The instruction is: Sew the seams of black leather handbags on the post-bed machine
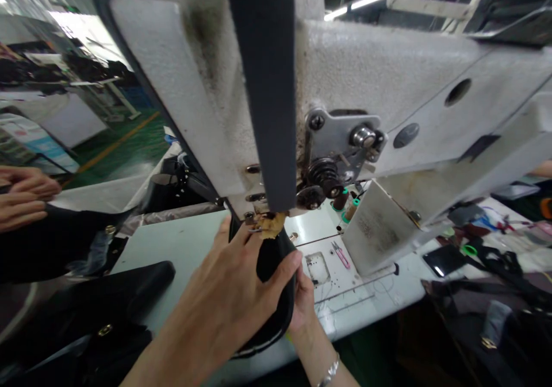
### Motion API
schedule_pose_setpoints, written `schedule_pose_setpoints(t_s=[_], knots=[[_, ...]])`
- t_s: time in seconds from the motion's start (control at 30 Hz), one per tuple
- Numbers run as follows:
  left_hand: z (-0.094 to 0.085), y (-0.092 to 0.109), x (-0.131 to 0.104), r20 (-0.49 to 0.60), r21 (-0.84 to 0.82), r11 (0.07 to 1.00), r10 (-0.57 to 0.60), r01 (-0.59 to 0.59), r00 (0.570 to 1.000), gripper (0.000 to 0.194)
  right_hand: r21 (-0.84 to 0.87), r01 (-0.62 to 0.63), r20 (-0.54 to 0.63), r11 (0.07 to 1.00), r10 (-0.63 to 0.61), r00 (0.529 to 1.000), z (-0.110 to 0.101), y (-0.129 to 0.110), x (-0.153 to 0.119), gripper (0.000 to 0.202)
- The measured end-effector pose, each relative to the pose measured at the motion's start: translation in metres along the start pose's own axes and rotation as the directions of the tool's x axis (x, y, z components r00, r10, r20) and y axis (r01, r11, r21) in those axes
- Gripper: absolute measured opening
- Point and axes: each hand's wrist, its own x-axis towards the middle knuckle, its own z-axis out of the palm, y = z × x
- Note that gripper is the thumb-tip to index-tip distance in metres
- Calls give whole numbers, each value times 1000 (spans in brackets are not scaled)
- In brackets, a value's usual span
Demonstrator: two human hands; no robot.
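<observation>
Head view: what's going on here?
A person's left hand and right hand hold a black piece under the head of a sewing machine, the left over it, the right at its right edge. Whether the needle is in it is hidden. Pink snips lie to the right. At far left, another person's hands are on black material.

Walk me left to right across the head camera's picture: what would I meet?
Another person's hands, lower-left gold clasp, wearer's left hand, wearer's right hand, pink-handled snips, black phone-like slab, lower-right gold clasp.
</observation>
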Motion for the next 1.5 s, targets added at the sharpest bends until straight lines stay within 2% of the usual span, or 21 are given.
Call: schedule_pose_setpoints(t_s=[0.13, 0.27, 0.47, 0.83, 0.97, 1.13, 1.23, 1.5], knots=[[9, 7, -36, -81, 32, 999, 15, -13, 997, 70, -23, 14, 2, 1000, -14, 1000, -9, 11, -23, 49], [24, 15, -47, -174, 38, 999, -23, 30, 984, 77, -101, 15, 20, 995, -13, 1000, -18, 15, -26, 59], [31, 17, -42, -239, 71, 997, -21, 39, 971, 78, -99, 101, 1, 990, -101, 995, -11, 7, -10, 52], [28, 12, -28, -223, 87, 996, -8, 28, 975, 59, -22, 17, 53, 1000, -15, 998, 3, 4, -5, 57], [20, 12, -20, -236, 15, 1000, -7, 11, 972, 52, -2, 44, 30, 999, -44, 999, 1, 7, 3, 54], [14, 5, -12, -210, -3, 999, 40, -41, 977, 52, 31, 16, 38, 999, -17, 999, 4, 7, 9, 64], [18, -1, -10, -192, 12, 998, 55, -54, 980, 55, 5, 53, 15, 999, -53, 998, 9, 4, 9, 67], [19, -14, -3, -109, 37, 997, 74, -71, 991, 49, 25, 67, -36, 997, -66, 997, 18, 0, 10, 59]])
